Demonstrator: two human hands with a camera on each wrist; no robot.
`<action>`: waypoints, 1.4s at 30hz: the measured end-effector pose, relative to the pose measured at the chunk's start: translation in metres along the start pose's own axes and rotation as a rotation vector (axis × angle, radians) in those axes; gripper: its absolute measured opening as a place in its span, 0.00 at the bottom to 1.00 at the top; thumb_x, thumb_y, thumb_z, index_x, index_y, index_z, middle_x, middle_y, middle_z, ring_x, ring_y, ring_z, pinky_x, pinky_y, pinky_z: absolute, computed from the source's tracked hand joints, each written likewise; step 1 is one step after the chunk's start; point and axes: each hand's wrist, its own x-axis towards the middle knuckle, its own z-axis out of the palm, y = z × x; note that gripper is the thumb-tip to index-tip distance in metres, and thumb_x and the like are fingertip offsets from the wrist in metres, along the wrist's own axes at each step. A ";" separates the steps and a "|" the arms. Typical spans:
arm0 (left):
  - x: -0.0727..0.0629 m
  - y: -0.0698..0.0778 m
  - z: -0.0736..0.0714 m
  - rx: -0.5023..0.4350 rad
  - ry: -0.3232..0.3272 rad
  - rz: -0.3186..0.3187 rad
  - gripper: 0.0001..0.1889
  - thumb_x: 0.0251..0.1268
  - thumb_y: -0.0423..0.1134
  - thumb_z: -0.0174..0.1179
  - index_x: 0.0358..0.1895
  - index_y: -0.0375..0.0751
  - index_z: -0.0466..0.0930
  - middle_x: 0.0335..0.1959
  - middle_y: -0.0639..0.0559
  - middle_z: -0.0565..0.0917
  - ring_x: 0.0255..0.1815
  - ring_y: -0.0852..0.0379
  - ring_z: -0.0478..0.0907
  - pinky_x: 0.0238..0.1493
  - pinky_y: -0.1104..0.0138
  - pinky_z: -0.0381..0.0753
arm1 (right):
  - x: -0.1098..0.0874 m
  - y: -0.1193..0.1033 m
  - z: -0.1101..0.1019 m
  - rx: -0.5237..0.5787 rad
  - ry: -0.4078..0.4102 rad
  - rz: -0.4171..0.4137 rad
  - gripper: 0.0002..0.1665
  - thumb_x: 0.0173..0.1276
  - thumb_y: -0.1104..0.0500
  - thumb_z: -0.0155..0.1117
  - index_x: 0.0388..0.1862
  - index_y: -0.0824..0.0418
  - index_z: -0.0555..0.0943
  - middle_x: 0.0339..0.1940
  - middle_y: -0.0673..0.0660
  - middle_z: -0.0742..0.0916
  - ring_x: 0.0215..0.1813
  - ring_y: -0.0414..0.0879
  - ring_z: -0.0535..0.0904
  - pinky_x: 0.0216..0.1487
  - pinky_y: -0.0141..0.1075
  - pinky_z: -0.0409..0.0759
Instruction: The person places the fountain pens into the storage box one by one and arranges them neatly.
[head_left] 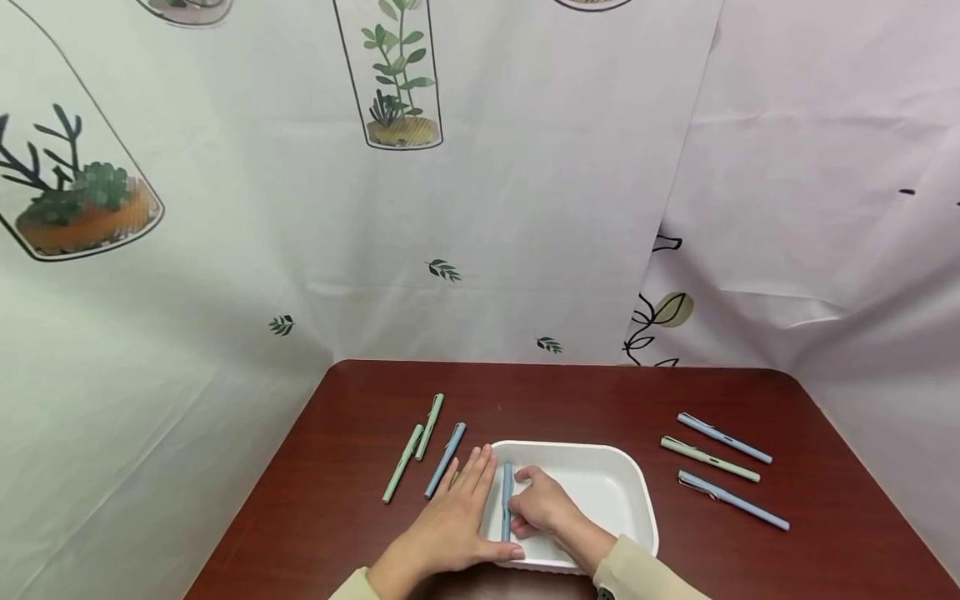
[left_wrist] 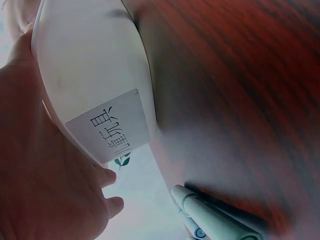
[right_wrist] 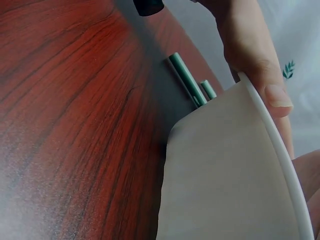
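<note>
A white tray (head_left: 603,467) stands near the front of the table. Inside it, a blue pen (head_left: 507,483) lies lengthwise along the left wall. My right hand (head_left: 546,504) reaches into the tray with curled fingers and pinches this pen near its middle, though the fingertips are partly hidden. Across the tray's left rim rests my left hand (head_left: 455,517), its fingers straight and its thumb over the near rim. In the left wrist view the tray's outer wall (left_wrist: 90,60) carries a printed label. The left thumb (right_wrist: 277,97) shows at the rim in the right wrist view.
Left of the tray lie two green pens (head_left: 402,463) and a blue pen (head_left: 446,461). On the right are a blue pen (head_left: 724,437), a green pen (head_left: 709,459) and another blue pen (head_left: 733,500). A patterned cloth (head_left: 525,208) hangs behind the dark red table (head_left: 300,517).
</note>
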 end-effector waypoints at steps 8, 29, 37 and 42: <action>0.001 -0.001 0.001 -0.006 0.006 0.004 0.64 0.54 0.82 0.52 0.80 0.31 0.51 0.82 0.38 0.53 0.83 0.45 0.48 0.76 0.43 0.55 | -0.008 -0.002 -0.007 0.010 -0.003 -0.033 0.30 0.57 0.72 0.58 0.61 0.78 0.70 0.25 0.61 0.84 0.20 0.41 0.82 0.24 0.35 0.85; 0.002 0.002 0.000 -0.022 0.002 -0.021 0.64 0.53 0.80 0.57 0.80 0.33 0.50 0.82 0.40 0.54 0.82 0.43 0.50 0.77 0.43 0.54 | -0.040 -0.007 -0.081 -0.093 -0.013 -0.212 0.27 0.66 0.61 0.69 0.62 0.69 0.76 0.52 0.62 0.85 0.48 0.49 0.84 0.45 0.43 0.84; 0.000 0.001 -0.001 -0.060 -0.045 -0.044 0.64 0.53 0.79 0.58 0.81 0.35 0.48 0.83 0.43 0.51 0.83 0.45 0.47 0.77 0.41 0.53 | -0.059 -0.004 -0.121 -0.129 0.021 -0.222 0.34 0.69 0.54 0.70 0.71 0.62 0.73 0.70 0.64 0.77 0.63 0.58 0.80 0.56 0.45 0.82; 0.002 0.002 -0.001 -0.048 -0.044 -0.032 0.64 0.53 0.79 0.58 0.81 0.34 0.48 0.83 0.43 0.51 0.83 0.45 0.47 0.77 0.42 0.53 | -0.068 0.006 -0.145 -0.185 0.031 -0.317 0.35 0.71 0.55 0.68 0.74 0.62 0.70 0.73 0.67 0.73 0.69 0.65 0.74 0.58 0.46 0.82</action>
